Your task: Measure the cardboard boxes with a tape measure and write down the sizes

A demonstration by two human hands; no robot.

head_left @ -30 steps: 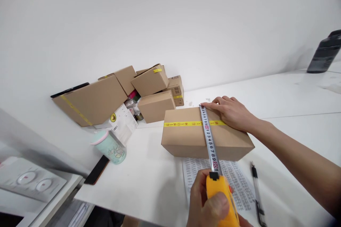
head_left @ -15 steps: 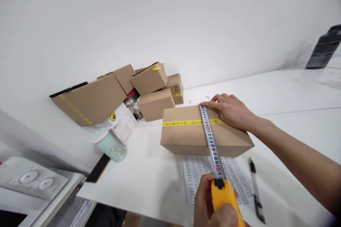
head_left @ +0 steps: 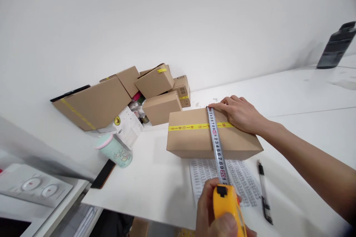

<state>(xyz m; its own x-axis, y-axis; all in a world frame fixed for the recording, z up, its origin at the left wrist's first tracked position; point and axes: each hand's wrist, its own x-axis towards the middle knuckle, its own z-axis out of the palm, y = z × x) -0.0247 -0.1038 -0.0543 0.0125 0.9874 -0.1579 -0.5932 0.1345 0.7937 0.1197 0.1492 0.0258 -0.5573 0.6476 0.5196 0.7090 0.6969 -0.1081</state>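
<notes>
A brown cardboard box (head_left: 189,141) with a yellow tape strip lies on the desk in front of me. The yellow case of a tape measure (head_left: 226,203) is gripped in my left hand (head_left: 207,214), below the box's near edge. Its metal blade (head_left: 216,142) stretches across the box top, with the 20 mark just above the case. My right hand (head_left: 240,114) rests on the far part of the box. A digit of it pins the blade's end at the far edge, and its other fingers curl over that edge.
A printed sheet (head_left: 197,179) lies partly under the box, with a pen (head_left: 264,192) to its right. Several cardboard boxes (head_left: 96,103) are piled by the wall. A mint cup (head_left: 118,152) stands at left, a dark bottle (head_left: 335,48) at far right.
The tape measure's case has shifted left in my left hand, so the blade crosses the box more steeply. My right hand stays at the blade's end. The view has shifted slightly.
</notes>
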